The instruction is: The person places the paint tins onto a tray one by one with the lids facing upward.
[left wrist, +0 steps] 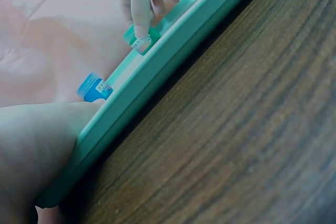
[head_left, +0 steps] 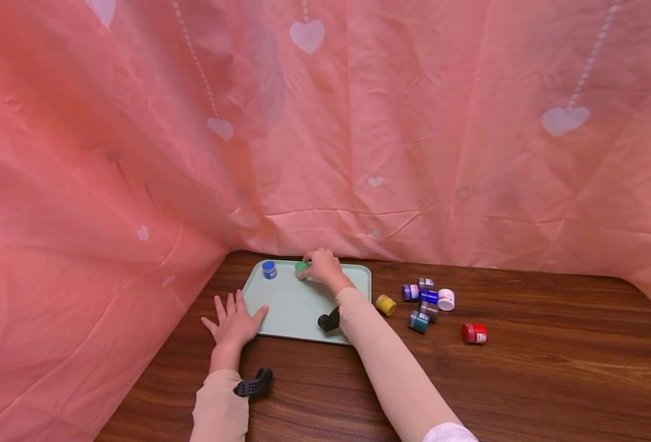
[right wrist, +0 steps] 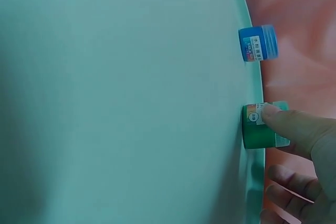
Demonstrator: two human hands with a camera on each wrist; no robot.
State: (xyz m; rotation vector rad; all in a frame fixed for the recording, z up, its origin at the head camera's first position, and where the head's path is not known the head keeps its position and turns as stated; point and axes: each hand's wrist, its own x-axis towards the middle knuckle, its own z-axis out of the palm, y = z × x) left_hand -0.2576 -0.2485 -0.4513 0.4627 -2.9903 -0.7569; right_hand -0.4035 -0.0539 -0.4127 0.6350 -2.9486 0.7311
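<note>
My right hand (head_left: 325, 269) pinches a small green paint jar (right wrist: 258, 126) between thumb and fingers at the far side of a pale green tray (head_left: 298, 307). The jar stands upright, its base at the tray's surface. To its left, a blue paint jar (head_left: 269, 270) stands near the tray's far left corner. My left hand (head_left: 237, 322) lies with fingers spread at the tray's left edge, its thumb over the rim. In the left wrist view, the green jar (left wrist: 142, 39) shows under the right hand's fingertip, beyond the tray's rim (left wrist: 157, 56).
Right of the tray lies a yellow jar (head_left: 385, 305). Further right is a cluster of several jars, among them a white one (head_left: 446, 299) and a teal one (head_left: 419, 321). A red jar (head_left: 474, 333) lies apart. A pink curtain (head_left: 414, 153) hangs behind the wooden table (head_left: 569, 350).
</note>
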